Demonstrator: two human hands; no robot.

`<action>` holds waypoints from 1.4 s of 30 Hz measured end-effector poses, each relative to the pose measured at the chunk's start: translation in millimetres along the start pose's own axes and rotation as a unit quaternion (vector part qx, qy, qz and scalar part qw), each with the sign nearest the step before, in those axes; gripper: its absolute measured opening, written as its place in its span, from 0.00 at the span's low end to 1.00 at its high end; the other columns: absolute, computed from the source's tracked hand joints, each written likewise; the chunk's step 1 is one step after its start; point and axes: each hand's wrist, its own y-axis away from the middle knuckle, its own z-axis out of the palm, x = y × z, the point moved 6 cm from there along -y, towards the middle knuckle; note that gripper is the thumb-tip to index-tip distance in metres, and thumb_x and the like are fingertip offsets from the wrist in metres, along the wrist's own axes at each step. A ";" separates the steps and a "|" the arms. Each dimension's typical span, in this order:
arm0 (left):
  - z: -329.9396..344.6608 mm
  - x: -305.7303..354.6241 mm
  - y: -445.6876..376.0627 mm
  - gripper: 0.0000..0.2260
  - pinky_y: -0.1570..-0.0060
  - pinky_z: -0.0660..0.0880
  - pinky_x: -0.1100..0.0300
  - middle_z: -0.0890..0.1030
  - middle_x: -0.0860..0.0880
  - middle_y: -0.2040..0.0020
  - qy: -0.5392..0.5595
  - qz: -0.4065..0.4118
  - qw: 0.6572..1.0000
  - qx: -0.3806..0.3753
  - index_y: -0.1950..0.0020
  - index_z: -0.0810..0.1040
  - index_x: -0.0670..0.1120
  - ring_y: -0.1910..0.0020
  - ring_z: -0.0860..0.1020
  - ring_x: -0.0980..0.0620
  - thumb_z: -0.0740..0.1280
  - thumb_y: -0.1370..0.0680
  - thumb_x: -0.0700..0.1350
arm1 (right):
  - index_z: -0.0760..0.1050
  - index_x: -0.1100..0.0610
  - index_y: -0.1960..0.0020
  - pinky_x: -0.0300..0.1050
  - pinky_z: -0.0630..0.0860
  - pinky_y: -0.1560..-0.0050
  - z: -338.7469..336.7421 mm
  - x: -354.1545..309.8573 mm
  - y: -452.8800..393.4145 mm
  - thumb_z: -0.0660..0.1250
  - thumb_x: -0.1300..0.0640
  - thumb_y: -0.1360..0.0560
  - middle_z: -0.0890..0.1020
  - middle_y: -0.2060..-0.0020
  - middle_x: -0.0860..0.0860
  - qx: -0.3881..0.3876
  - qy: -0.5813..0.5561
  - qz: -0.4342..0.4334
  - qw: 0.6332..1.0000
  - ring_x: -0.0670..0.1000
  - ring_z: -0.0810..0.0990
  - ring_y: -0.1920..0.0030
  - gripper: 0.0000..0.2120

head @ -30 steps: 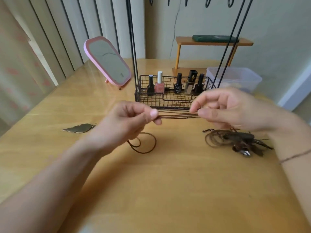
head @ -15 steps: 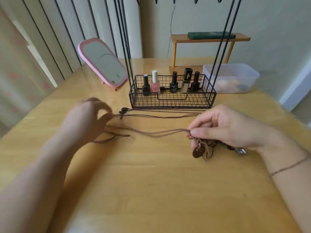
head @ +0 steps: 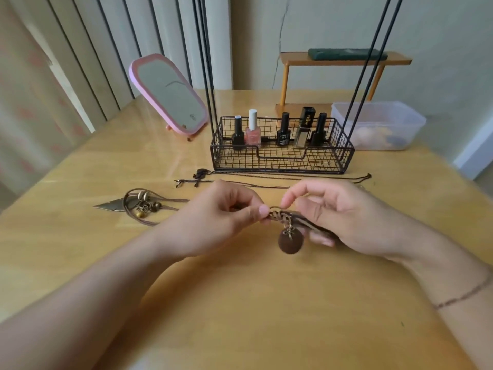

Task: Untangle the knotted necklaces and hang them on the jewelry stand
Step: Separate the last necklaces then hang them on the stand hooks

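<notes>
Left grip: the left hand (head: 221,220) is pinching the knotted brown cord (head: 277,217) between thumb and forefinger, its other fingers curling in behind.
Right grip: the right hand (head: 344,217) is pinching the same knot from the opposite side, thumb and forefinger meeting just beside the left fingertips, with loose strands running under its palm.
Pendant: a round brown disc pendant (head: 290,241) is hanging directly below the two grips, above the counter (head: 240,303).
Feather necklace: a necklace with a metal feather and beads (head: 138,204) is lying on the counter out to the left of the left grip, its cord trailing toward that hand.
Thin necklaces: dark thin cords (head: 240,181) are lying flat just beyond both grips, stretching across in front of the stand.
Jewelry stand: the black wire stand (head: 280,156) is standing beyond the grips, its basket holding nail polish bottles (head: 253,132) and its rods rising out of view.
Behind: a pink mirror (head: 168,94) is leaning beyond the left grip; a clear plastic box (head: 378,124) is sitting beyond the right one.
</notes>
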 end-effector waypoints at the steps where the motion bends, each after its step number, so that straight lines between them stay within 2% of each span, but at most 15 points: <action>1: -1.1 -1.0 2.8 0.12 0.73 0.59 0.68 0.67 0.58 0.74 -0.011 0.008 1.000 0.006 0.58 0.84 0.47 0.74 0.62 0.59 0.66 0.22 0.52 | 0.77 0.56 0.46 0.39 0.67 0.69 0.7 0.5 0.7 0.64 0.49 0.26 0.80 0.69 0.51 -0.008 -0.002 0.001 1.000 0.49 0.71 0.71 0.14; 8: -5.7 2.6 13.4 0.02 0.74 0.59 0.70 0.68 0.54 0.72 0.065 0.027 0.998 0.000 0.56 0.81 0.45 0.74 0.61 0.59 0.71 0.24 0.41 | 0.80 0.52 0.44 0.36 0.75 0.62 -2.7 -2.9 5.7 0.76 0.54 0.30 0.83 0.63 0.52 -0.040 0.012 -0.038 0.998 0.46 0.80 0.65 0.16; 10: -5.3 6.8 14.5 0.02 0.73 0.58 0.69 0.66 0.54 0.72 0.068 0.051 0.996 0.005 0.56 0.81 0.45 0.74 0.60 0.58 0.71 0.24 0.43 | 0.80 0.48 0.46 0.35 0.74 0.62 -4.4 -6.4 7.0 0.78 0.50 0.33 0.84 0.61 0.52 -0.025 0.041 -0.056 0.997 0.46 0.80 0.64 0.17; 15: -5.0 10.3 14.5 0.06 0.73 0.58 0.69 0.62 0.56 0.73 0.091 0.073 0.993 0.024 0.54 0.81 0.45 0.74 0.58 0.58 0.72 0.27 0.47 | 0.81 0.43 0.52 0.36 0.75 0.64 -10.1 -14.0 11.4 0.69 0.43 0.32 0.83 0.65 0.50 0.070 0.127 -0.101 0.984 0.47 0.80 0.68 0.10; 18: -1.0 15.7 15.9 0.08 0.72 0.57 0.70 0.60 0.54 0.71 0.096 0.107 0.990 0.014 0.49 0.81 0.48 0.74 0.57 0.57 0.73 0.26 0.46 | 0.82 0.47 0.55 0.38 0.74 0.68 -5.4 -16.8 11.6 0.68 0.50 0.26 0.82 0.70 0.55 0.035 0.061 -0.096 0.993 0.49 0.78 0.72 0.04; 23: 3.9 20.5 18.2 0.09 0.69 0.58 0.69 0.60 0.57 0.69 0.068 0.149 0.985 0.047 0.45 0.81 0.49 0.71 0.58 0.58 0.72 0.25 0.45 | 0.78 0.51 0.60 0.42 0.73 0.66 3.9 -9.9 8.4 0.60 0.50 0.22 0.81 0.71 0.58 -0.005 0.006 -0.050 0.999 0.56 0.78 0.71 0.12; 26: 5.3 25.0 21.4 0.05 0.69 0.58 0.70 0.60 0.56 0.69 0.047 0.167 0.983 0.064 0.49 0.82 0.49 0.71 0.58 0.58 0.72 0.25 0.45 | 0.77 0.51 0.61 0.40 0.72 0.65 8.9 -3.7 7.0 0.58 0.51 0.22 0.81 0.70 0.60 -0.035 -0.021 -0.024 0.999 0.57 0.77 0.69 0.13; 28: 5.0 26.8 23.1 0.03 0.70 0.56 0.71 0.60 0.55 0.69 0.052 0.167 0.982 0.073 0.55 0.81 0.50 0.71 0.58 0.58 0.72 0.26 0.47 | 0.79 0.52 0.60 0.40 0.73 0.62 11.5 -2.5 6.7 0.58 0.51 0.21 0.83 0.66 0.56 -0.039 -0.008 -0.026 0.999 0.50 0.79 0.66 0.14; 30: 4.4 26.4 23.6 0.03 0.71 0.55 0.70 0.59 0.55 0.70 0.074 0.160 0.982 0.074 0.57 0.80 0.50 0.72 0.56 0.58 0.72 0.26 0.48 | 0.81 0.52 0.55 0.38 0.75 0.56 5.1 -7.9 6.5 0.57 0.49 0.19 0.85 0.60 0.49 0.034 0.058 -0.080 0.995 0.43 0.81 0.58 0.16; 32: 3.0 23.9 22.1 0.03 0.72 0.54 0.70 0.58 0.55 0.71 0.101 0.146 0.981 0.078 0.57 0.80 0.49 0.72 0.55 0.58 0.72 0.26 0.47 | 0.81 0.53 0.48 0.39 0.75 0.49 -2.6 -19.7 12.1 0.55 0.42 0.17 0.84 0.54 0.46 0.120 0.121 -0.156 0.973 0.47 0.82 0.48 0.21; 34: 1.4 20.8 20.1 0.02 0.73 0.55 0.70 0.58 0.53 0.71 0.136 0.134 0.978 0.085 0.58 0.80 0.49 0.73 0.55 0.58 0.72 0.27 0.45 | 0.80 0.52 0.49 0.42 0.75 0.51 -1.3 -30.5 20.1 0.56 0.33 0.21 0.84 0.56 0.46 0.144 0.168 -0.206 0.953 0.50 0.82 0.50 0.25; 35: 1.2 19.1 19.3 0.02 0.73 0.56 0.70 0.58 0.52 0.72 0.155 0.127 0.976 0.086 0.59 0.81 0.49 0.73 0.55 0.57 0.72 0.27 0.44 | 0.80 0.49 0.49 0.43 0.75 0.53 0.3 -34.0 22.8 0.60 0.32 0.24 0.84 0.58 0.45 0.153 0.197 -0.220 0.943 0.49 0.82 0.52 0.23; 37: 1.4 15.5 17.6 0.02 0.73 0.56 0.68 0.59 0.51 0.72 0.185 0.111 0.973 0.079 0.60 0.81 0.48 0.73 0.55 0.56 0.72 0.27 0.43 | 0.80 0.44 0.49 0.42 0.76 0.56 2.2 -36.7 25.4 0.70 0.39 0.29 0.84 0.60 0.43 0.181 0.236 -0.236 0.925 0.47 0.82 0.56 0.14; 39: 3.7 11.2 14.8 0.02 0.72 0.56 0.65 0.60 0.49 0.71 0.211 0.091 0.972 0.056 0.59 0.83 0.49 0.72 0.56 0.53 0.75 0.28 0.44 | 0.81 0.42 0.49 0.42 0.76 0.58 3.0 -36.0 24.2 0.71 0.47 0.29 0.85 0.61 0.42 0.184 0.226 -0.235 0.927 0.46 0.83 0.58 0.09; 42: 6.1 5.7 11.6 0.03 0.72 0.56 0.62 0.64 0.52 0.72 0.250 0.065 0.966 0.024 0.61 0.83 0.50 0.73 0.58 0.54 0.73 0.32 0.48 | 0.82 0.41 0.51 0.45 0.77 0.56 3.8 -30.6 20.1 0.69 0.48 0.27 0.85 0.59 0.41 0.140 0.167 -0.204 0.954 0.48 0.83 0.57 0.06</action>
